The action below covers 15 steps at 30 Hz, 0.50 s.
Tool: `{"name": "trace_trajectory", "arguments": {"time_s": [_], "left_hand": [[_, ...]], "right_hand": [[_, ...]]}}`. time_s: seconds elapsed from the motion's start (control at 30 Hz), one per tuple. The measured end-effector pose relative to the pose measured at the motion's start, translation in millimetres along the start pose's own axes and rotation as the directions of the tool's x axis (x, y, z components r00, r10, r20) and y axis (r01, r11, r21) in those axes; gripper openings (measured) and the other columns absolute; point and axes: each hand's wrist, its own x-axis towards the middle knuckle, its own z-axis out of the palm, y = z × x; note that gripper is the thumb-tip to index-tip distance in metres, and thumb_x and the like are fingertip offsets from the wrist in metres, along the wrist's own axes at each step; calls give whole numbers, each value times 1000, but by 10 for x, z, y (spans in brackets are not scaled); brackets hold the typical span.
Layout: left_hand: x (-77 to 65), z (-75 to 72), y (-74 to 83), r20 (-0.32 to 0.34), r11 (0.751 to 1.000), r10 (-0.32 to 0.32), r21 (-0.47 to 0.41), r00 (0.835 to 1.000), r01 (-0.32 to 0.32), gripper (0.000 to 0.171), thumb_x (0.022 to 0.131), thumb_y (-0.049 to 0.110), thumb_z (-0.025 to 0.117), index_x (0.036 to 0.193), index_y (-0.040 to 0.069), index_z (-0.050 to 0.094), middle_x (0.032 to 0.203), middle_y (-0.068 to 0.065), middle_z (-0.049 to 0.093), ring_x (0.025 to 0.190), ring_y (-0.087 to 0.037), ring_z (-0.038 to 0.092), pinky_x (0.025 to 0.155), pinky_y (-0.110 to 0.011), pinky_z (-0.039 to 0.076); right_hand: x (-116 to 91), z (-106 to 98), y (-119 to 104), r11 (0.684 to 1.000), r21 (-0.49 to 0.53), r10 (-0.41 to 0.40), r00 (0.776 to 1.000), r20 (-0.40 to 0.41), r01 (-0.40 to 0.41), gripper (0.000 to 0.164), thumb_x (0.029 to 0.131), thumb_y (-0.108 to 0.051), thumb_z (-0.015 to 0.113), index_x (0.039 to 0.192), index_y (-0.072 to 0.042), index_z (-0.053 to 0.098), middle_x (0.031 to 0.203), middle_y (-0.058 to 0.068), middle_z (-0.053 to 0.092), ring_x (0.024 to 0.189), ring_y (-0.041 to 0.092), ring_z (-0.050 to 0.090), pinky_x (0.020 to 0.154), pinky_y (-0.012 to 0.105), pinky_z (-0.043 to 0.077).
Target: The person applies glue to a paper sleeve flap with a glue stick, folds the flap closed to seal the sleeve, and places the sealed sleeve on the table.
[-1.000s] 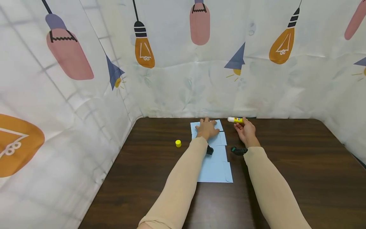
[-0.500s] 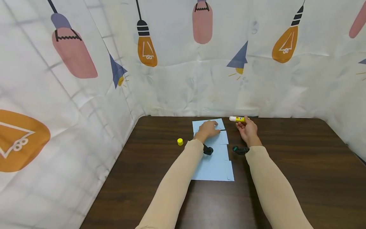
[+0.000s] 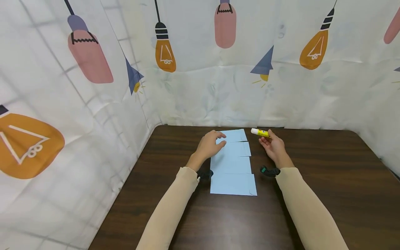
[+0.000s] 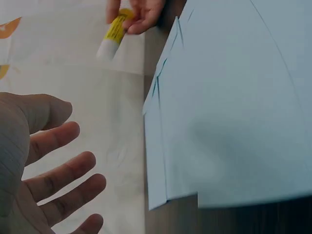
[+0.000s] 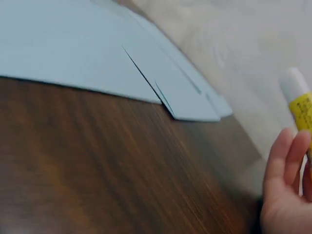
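Light blue paper pieces (image 3: 233, 184), several of them, lie overlapped in a column on the table, with folded strips along their right ends. My left hand (image 3: 207, 144) is over the left edge of the upper pieces, its fingers spread and loosely bent around nothing. In the left wrist view, the fingers (image 4: 68, 165) show apart from the paper (image 4: 229, 112). To the right of the column, my right hand (image 3: 275, 148) pinches a yellow glue stick (image 3: 260, 132) by its yellow end, the white end pointing left. The same glue stick (image 5: 302, 109) appears in the right wrist view.
The dark wooden table (image 3: 318, 166) ends at the back against a white curtain (image 3: 193, 100) printed with lamps. The curtain also runs along the left side. A dark strap (image 3: 270, 171) sits on the right wrist.
My left hand has lifted off the top paper pieces and moved left, over where the yellow cap was seen, hiding it. My right hand keeps the glue stick, now tilted slightly more.
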Motion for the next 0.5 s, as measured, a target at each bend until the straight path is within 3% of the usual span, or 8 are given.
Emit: {"name": "trace_trajectory", "arguments": {"time_s": [0.13, 0.23, 0.37, 0.5], "left_hand": [[-160, -132, -92, -57, 999, -24, -44, 998, 22, 30, 102, 32, 61, 126, 18, 71, 111, -5, 67, 101, -22, 62, 84, -39, 51], [-265, -178, -111, -80, 993, -50, -111, 996, 41, 27, 102, 30, 61, 124, 18, 71, 108, -3, 67, 100, -20, 62, 87, -39, 52], [-372, -161, -65, -93, 982, -38, -186, 995, 20, 24, 102, 26, 62, 122, 17, 72, 108, -2, 68, 100, -19, 65, 89, -39, 54], [-456, -74, 10, -75, 972, 4, -232, 997, -21, 21, 101, 25, 63, 117, 17, 74, 103, -1, 71, 93, -17, 66, 83, -35, 54]], "right_hand": [[-189, 6, -7, 998, -36, 48, 998, -43, -49, 42, 98, -40, 65, 127, -18, 44, 106, 2, 52, 88, 12, 57, 87, 26, 58], [-329, 60, 11, 996, -59, 60, 996, -62, -64, 43, 97, -43, 67, 123, -17, 43, 92, 1, 54, 74, 11, 54, 76, 23, 56], [-523, 175, 59, 994, -86, 66, 998, -13, -67, 43, 96, -43, 68, 119, -17, 43, 79, 0, 50, 64, 11, 45, 65, 22, 48], [-700, 276, 126, 993, -98, 75, 994, 79, -67, 42, 98, -41, 66, 121, -18, 40, 81, -1, 49, 65, 11, 46, 69, 21, 49]]}}
